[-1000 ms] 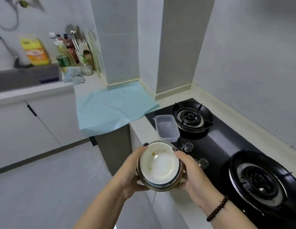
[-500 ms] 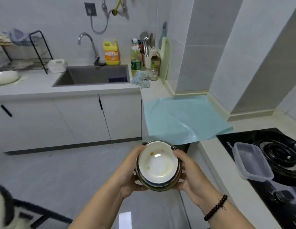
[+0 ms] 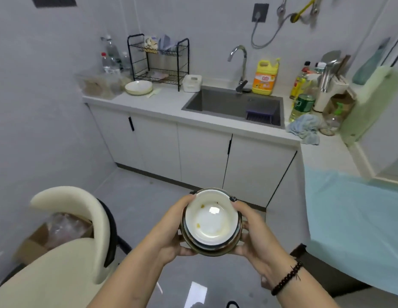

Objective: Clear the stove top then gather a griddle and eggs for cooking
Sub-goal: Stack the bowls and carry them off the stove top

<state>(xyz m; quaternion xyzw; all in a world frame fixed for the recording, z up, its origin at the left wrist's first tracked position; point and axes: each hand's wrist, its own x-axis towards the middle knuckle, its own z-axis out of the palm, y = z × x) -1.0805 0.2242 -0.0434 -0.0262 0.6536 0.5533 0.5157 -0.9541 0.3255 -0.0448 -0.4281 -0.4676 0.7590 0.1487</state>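
I hold a stack of dirty bowls (image 3: pixel 212 221) in front of me above the floor: a white bowl with food stains nested in a darker, metal-rimmed bowl. My left hand (image 3: pixel 169 232) grips the stack's left side, thumb on the rim. My right hand (image 3: pixel 251 234) grips the right side, thumb on the rim, a bead bracelet at the wrist. The stove, griddle and eggs are out of view.
A grey sink (image 3: pixel 233 105) with a tap sits in the white counter ahead, a yellow detergent bottle (image 3: pixel 263 77) behind it. A dish rack (image 3: pixel 158 61) and plate (image 3: pixel 138 87) stand left. A cream chair (image 3: pixel 67 241) is at lower left, a blue mat (image 3: pixel 353 218) at right.
My view has swung left, away from the stove toward the sink counter. Both hands keep the same grip on the bowls, carried along with the turn.
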